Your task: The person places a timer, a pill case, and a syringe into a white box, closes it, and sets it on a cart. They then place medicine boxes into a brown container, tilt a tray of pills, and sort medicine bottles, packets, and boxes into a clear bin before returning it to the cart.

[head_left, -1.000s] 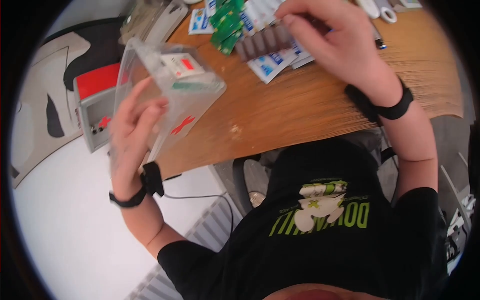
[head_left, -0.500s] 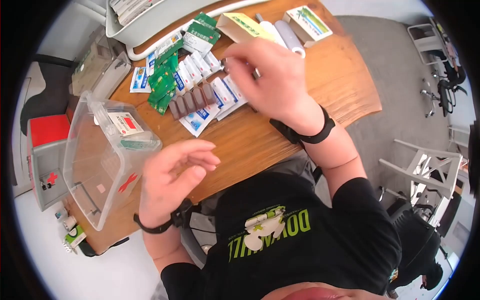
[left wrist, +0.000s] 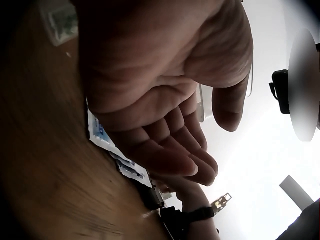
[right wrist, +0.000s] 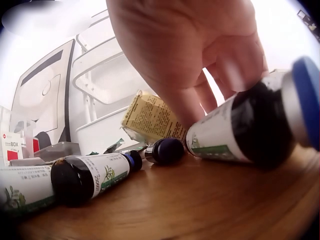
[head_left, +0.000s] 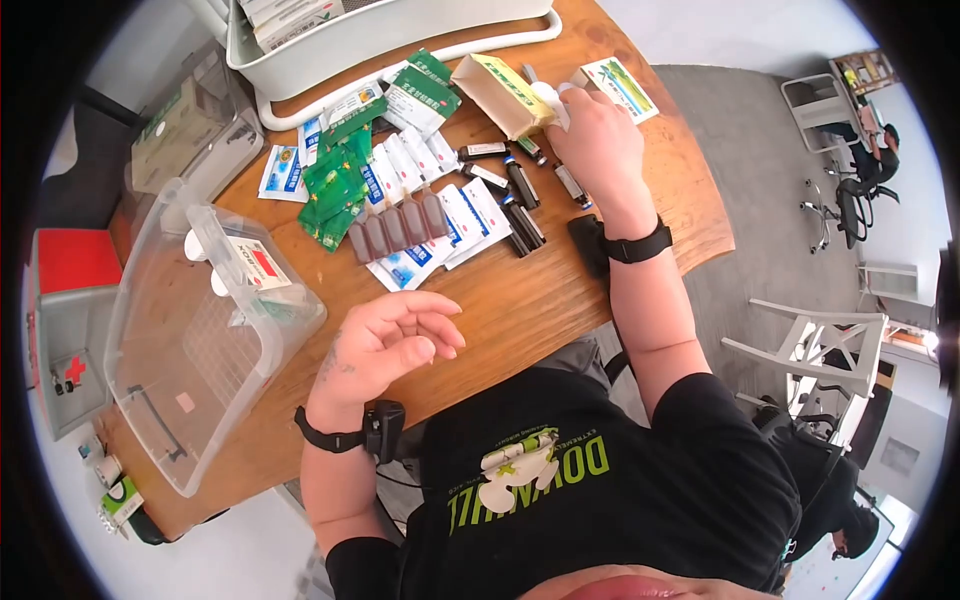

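My right hand (head_left: 598, 145) reaches down at the back right of the table, beside an open yellow carton (head_left: 508, 98). Its fingers point down at a white rounded object (head_left: 546, 97); whether they grip it, I cannot tell. Small dark bottles with white labels (head_left: 522, 183) lie about the wrist; one blue-capped bottle (right wrist: 215, 137) looms large in the right wrist view. My left hand (head_left: 385, 345) hovers by the front edge with loosely bent fingers, holding nothing. Beyond it lie a strip of brown plastic ampoules (head_left: 402, 228), blue-and-white sachets (head_left: 478, 225) and green sachets (head_left: 335, 190).
A clear plastic box (head_left: 195, 385) with a white carton (head_left: 258, 262) inside stands at the left. Behind the sachets is a white rack (head_left: 400, 35). A white-and-green box (head_left: 617, 88) sits at the back right, near the table's edge. Other people are in the room.
The right hand has moved right and back from the ampoules and sachets, uncovering several dark bottles. From beside the clear box, the left hand has come over the front of the table. The head view has shifted.
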{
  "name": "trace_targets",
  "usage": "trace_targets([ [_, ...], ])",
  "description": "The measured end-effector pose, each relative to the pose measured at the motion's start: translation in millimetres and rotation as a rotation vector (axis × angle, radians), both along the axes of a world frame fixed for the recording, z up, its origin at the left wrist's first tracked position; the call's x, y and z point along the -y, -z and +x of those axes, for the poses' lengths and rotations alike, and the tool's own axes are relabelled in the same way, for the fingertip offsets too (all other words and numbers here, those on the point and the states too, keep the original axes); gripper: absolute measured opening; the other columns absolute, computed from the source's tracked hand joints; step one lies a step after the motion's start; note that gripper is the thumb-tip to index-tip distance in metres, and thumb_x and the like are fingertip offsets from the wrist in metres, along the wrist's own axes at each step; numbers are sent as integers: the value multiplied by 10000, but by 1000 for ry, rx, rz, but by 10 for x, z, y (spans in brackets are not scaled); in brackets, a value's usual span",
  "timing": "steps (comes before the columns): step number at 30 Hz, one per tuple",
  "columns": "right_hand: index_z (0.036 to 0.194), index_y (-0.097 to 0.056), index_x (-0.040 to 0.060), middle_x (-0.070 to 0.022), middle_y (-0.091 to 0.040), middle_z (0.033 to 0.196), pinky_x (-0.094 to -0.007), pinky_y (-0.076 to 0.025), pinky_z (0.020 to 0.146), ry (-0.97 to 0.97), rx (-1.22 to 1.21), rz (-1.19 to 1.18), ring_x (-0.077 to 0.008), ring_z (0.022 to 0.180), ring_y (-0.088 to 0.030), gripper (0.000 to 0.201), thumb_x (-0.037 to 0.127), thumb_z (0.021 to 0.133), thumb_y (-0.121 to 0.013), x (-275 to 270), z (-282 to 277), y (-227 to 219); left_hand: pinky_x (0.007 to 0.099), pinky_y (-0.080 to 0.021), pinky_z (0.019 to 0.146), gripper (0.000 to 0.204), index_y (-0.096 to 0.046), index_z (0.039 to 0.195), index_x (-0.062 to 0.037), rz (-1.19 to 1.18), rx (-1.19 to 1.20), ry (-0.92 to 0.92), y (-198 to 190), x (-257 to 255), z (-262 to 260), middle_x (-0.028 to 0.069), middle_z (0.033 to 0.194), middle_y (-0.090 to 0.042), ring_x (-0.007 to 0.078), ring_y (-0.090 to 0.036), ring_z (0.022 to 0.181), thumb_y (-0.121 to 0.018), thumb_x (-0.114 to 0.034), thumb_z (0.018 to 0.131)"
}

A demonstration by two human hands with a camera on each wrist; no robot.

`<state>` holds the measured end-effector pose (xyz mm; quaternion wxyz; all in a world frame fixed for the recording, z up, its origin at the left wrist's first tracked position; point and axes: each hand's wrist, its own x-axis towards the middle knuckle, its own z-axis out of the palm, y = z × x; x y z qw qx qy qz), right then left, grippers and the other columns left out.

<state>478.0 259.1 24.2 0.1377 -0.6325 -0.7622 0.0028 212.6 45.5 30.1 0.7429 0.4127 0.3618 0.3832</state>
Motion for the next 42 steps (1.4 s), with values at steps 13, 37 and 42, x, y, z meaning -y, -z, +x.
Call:
trace_targets([
  [13, 1306, -587, 12, -237, -648, 1196, -472, -522, 937, -56, -55, -18, -396, 1101, -639, 638, 302, 771, -776, -150, 42, 122, 291, -532, 902, 395, -577, 1340, 14, -45, 74, 0, 8, -30, -38, 100, 1087, -698, 149, -663, 998, -666, -75, 965],
  [37, 1432, -467, -19, -263, -682, 1154, -437, -539, 939, -122, -159, -132, -385, 1111, -659, 868, 344, 710, -784, -196, 169, 98, 302, -549, 850, 477, -564, 1345, 23, -74, -25, -65, 209, -98, 1, 122, 1098, -697, 166, -675, 960, -688, -208, 947],
  [42, 1424, -507, 43, -236, -682, 1220, -434, -528, 961, -85, -229, -203, -376, 1146, -657, 802, 286, 721, -805, -177, 194, -29, 297, -541, 868, 431, -559, 1355, 12, -67, -17, -54, 198, -106, 2, 107, 1115, -690, 150, -666, 980, -654, -159, 971],
])
